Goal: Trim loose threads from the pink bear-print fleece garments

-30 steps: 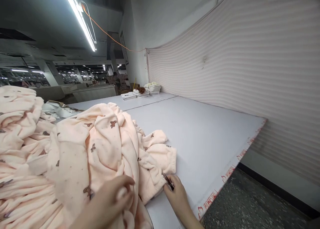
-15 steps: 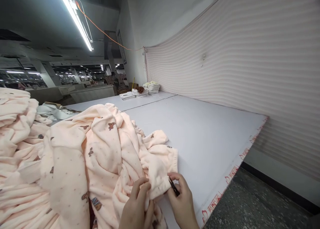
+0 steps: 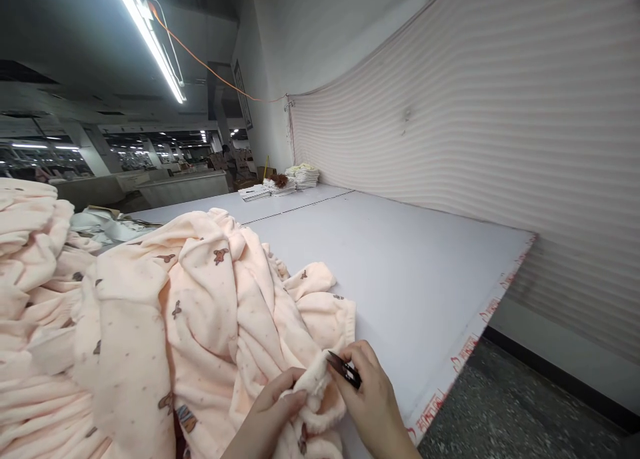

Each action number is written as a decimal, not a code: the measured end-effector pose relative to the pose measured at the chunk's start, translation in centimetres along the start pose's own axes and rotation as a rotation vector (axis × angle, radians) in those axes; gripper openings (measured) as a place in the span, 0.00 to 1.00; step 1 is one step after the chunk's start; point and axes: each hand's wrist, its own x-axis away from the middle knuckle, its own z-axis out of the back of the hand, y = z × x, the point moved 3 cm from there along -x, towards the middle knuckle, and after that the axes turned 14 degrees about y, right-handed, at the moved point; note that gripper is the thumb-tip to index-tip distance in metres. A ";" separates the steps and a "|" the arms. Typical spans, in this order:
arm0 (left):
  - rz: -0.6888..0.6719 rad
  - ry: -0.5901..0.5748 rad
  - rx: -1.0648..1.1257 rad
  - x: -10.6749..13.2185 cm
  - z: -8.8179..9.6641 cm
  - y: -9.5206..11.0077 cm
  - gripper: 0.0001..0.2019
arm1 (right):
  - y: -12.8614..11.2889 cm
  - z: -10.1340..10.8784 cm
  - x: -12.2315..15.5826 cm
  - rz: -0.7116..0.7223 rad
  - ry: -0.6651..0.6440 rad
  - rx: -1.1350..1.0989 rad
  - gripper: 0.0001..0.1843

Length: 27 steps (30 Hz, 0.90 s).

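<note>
Peach fleece garments (image 3: 200, 312) with small brown bear prints lie heaped on the left and centre of the table. My left hand (image 3: 277, 409) pinches the edge of one garment's cuff (image 3: 320, 379), which is folded back at the table's near side. In my right hand (image 3: 370, 392) is a pair of small black thread snips (image 3: 345, 369), gripped between thumb and fingers. Their pointed blades touch or nearly touch the cuff's upper edge. Another gathered cuff (image 3: 350, 319) lies just beyond the hands.
A grey-white table (image 3: 415, 265) stretches away, its right edge marked with red-printed tape (image 3: 465, 352). Stacks of folded white pieces (image 3: 300, 177) stand at the far end. Striped cloth (image 3: 465, 112) hangs along the right wall. White scraps (image 3: 110, 225) lie behind the heap.
The cuff has been turned up and its edge folded back between my hands. The snips' blades now point left over the cuff, and more of them shows.
</note>
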 end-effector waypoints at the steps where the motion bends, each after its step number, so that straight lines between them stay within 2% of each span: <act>1: 0.022 0.002 0.041 -0.1 0.1 -0.1 0.13 | -0.3 0.2 0.2 -0.002 -0.044 -0.032 0.06; 5: 0.066 -0.033 0.110 0.0 0.1 -0.2 0.14 | -1.4 1.0 1.2 0.049 -0.103 -0.057 0.14; 8: 0.081 -0.023 0.137 0.2 0.2 0.2 0.18 | -2.0 1.0 1.2 0.096 -0.088 -0.045 0.13; 11: 0.110 -0.031 0.105 0.4 0.5 0.5 0.21 | -1.9 0.9 0.8 0.057 -0.055 -0.053 0.13; 14: 0.155 -0.075 0.079 0.4 0.7 0.6 0.25 | -2.0 0.7 0.8 0.009 -0.083 -0.074 0.13; 16: 0.135 -0.078 0.057 0.6 0.7 0.8 0.24 | -2.1 0.7 0.9 0.026 -0.116 -0.094 0.13; 18: 0.037 -0.032 -0.107 0.8 0.9 1.1 0.18 | -1.8 0.8 0.9 0.046 -0.146 -0.150 0.10; 20: -0.163 0.069 -0.445 1.2 1.2 1.8 0.15 | -0.3 1.0 0.4 0.044 -0.149 -0.135 0.09; 22: -0.419 0.207 -0.788 1.7 1.5 2.4 0.14 | 2.3 1.1 -0.5 0.031 -0.102 0.061 0.10; 23: -0.549 0.250 -0.892 2.0 1.4 2.6 0.13 | 3.8 1.0 -0.9 0.033 -0.073 0.221 0.13; 25: -0.720 0.215 -0.920 2.4 1.1 2.2 0.12 | 6.7 0.5 -1.8 0.013 -0.039 0.385 0.26; 27: -0.736 0.046 -0.812 2.3 0.7 1.2 0.13 | 8.8 -0.4 -2.6 0.013 -0.042 0.443 0.35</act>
